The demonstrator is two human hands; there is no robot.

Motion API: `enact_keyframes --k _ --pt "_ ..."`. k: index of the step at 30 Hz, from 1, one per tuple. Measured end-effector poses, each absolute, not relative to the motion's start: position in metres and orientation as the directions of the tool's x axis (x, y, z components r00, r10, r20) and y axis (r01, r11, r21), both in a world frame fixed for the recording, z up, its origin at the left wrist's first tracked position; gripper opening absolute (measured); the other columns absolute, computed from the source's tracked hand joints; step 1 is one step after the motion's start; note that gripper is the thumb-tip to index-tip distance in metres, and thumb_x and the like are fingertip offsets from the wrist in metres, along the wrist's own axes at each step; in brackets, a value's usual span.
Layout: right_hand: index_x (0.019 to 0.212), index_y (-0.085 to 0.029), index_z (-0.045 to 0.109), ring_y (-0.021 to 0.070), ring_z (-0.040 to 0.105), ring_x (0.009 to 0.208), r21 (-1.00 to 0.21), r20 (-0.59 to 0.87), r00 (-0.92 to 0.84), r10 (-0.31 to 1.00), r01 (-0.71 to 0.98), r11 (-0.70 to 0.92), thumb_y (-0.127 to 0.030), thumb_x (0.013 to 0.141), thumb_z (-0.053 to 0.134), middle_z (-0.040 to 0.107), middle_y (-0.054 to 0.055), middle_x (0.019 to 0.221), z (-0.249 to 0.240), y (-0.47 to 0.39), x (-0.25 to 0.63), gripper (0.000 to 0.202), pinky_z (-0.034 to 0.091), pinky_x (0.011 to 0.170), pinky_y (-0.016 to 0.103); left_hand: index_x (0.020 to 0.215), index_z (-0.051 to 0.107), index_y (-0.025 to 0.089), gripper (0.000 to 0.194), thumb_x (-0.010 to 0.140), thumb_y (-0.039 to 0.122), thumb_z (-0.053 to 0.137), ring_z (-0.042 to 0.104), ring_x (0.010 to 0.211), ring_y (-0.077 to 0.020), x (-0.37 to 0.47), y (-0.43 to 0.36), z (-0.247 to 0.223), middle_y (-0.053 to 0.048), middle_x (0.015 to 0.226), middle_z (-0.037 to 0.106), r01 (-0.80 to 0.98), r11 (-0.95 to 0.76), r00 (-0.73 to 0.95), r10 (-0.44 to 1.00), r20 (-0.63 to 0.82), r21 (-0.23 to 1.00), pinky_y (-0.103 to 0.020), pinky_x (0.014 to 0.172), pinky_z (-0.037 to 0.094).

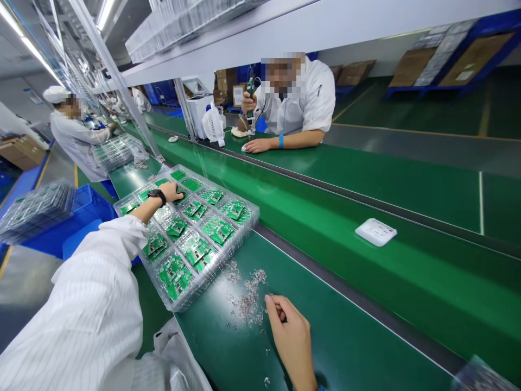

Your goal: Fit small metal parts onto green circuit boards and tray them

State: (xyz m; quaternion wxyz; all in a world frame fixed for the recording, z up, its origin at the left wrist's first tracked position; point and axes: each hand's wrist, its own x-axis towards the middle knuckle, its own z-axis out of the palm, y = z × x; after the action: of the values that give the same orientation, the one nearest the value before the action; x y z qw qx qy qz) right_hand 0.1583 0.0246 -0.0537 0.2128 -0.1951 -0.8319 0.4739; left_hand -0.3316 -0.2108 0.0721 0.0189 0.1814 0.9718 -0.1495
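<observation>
- The clear tray (211,283), holding green circuit boards (218,230) in its compartments, rests on the green worktop (228,353).
- The left hand (171,191) reaches over the tray's far part, fingers at a board; whether it grips one, I cannot tell.
- The right hand (290,339) is right of the tray, fingers curled inward beside scattered small metal parts (249,297); whether it pinches any is unclear.
- A white slotted piece (375,232) lies on the green belt (317,225), well right of the tray.
- Beyond the tray, a person (303,103) holds a green power tool (250,98) near a white fan (214,125).
- A carton label (238,95) behind them is too small to read.
</observation>
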Motion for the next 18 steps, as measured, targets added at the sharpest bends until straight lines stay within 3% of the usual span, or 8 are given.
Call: enact_keyframes --k 6,18 --pt "0.07 -0.022 0.055 0.0142 0.044 0.055 -0.864 0.175 -0.832 0.527 0.127 0.487 -0.055 0.102 0.046 0.052 0.0 0.062 -0.052 0.025 0.157 0.047 0.035 0.052 0.024 0.123 0.071 0.023 0.067 0.058 0.04 0.075 0.069 0.105 -0.0297 -0.337 -0.218 0.089 -0.008 0.11 0.077 0.439 0.865 -0.895 0.396 -0.206 -0.245 -0.03 0.086 0.052" --pt "0.07 -0.023 0.059 0.0138 0.043 0.049 -0.879 0.124 -0.849 0.513 0.146 0.454 -0.059 0.101 0.046 0.054 0.001 0.059 -0.052 0.027 0.158 0.049 0.033 0.046 0.025 0.122 0.07 0.018 0.062 0.073 0.054 0.065 0.068 0.104 -0.0306 -0.33 -0.222 0.078 -0.013 0.11 0.075 0.407 0.901 -0.913 0.397 -0.096 -0.153 -0.032 0.084 0.052"
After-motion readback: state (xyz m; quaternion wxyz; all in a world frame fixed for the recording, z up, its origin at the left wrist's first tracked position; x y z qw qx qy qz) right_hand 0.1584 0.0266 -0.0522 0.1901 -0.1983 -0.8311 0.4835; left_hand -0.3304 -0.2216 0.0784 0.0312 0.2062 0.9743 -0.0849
